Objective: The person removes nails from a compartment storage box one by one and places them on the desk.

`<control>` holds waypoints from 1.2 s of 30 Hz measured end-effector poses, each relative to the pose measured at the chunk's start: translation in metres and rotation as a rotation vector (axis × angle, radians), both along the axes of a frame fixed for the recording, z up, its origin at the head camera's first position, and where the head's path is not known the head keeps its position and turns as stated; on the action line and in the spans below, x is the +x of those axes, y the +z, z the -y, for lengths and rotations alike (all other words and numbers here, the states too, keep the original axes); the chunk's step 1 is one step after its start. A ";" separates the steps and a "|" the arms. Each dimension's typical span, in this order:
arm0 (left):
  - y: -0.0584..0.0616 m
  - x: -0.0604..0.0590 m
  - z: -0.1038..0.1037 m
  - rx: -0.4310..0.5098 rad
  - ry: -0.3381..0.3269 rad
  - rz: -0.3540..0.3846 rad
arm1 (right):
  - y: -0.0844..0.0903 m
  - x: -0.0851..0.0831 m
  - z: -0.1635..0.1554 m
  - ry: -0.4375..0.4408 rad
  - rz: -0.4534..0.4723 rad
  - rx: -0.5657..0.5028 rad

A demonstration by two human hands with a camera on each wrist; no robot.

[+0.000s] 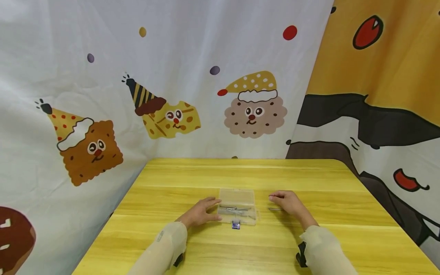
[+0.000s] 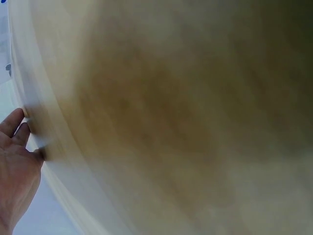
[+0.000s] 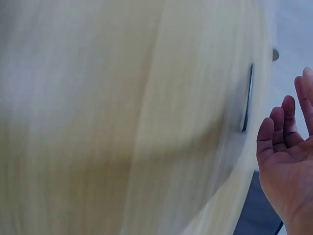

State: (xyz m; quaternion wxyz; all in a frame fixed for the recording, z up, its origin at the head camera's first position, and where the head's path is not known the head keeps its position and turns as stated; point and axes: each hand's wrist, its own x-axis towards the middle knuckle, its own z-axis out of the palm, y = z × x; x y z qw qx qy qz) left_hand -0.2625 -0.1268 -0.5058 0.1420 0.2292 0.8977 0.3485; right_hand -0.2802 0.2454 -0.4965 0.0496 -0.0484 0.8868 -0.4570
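A clear plastic box (image 1: 254,220) stands on the table with its lid (image 1: 237,195) tilted back and a blue latch (image 1: 235,225) at its front. Several thin metal rods (image 1: 235,208) lie inside; their exact kind is too small to tell. At the box's left side, my left hand (image 1: 201,213) rests with fingers and thumb spread along the edge. To the right of the box, my right hand (image 1: 290,202) hovers over a single metal rod (image 1: 275,209) on the tabletop. In the right wrist view that rod (image 3: 248,98) lies apart from the loosely bent fingers (image 3: 277,125).
The table (image 1: 223,248) has a yellow wood-grain top. Behind it and to the left hangs a white curtain (image 1: 192,46) with cartoon prints, joined on the right by an orange, black and white one (image 1: 395,76). Dark straps (image 1: 301,255) sit under the sleeves.
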 end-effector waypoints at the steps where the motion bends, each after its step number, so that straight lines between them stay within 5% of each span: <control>1: 0.000 0.000 0.000 -0.002 0.000 -0.001 | 0.001 0.000 0.004 0.003 -0.002 -0.011; 16: -0.002 -0.001 0.000 -0.017 -0.002 -0.005 | 0.007 0.000 0.076 0.056 -0.047 -0.125; 36: 0.001 -0.003 0.000 -0.020 0.005 -0.013 | -0.003 -0.004 0.114 0.157 -0.076 -0.054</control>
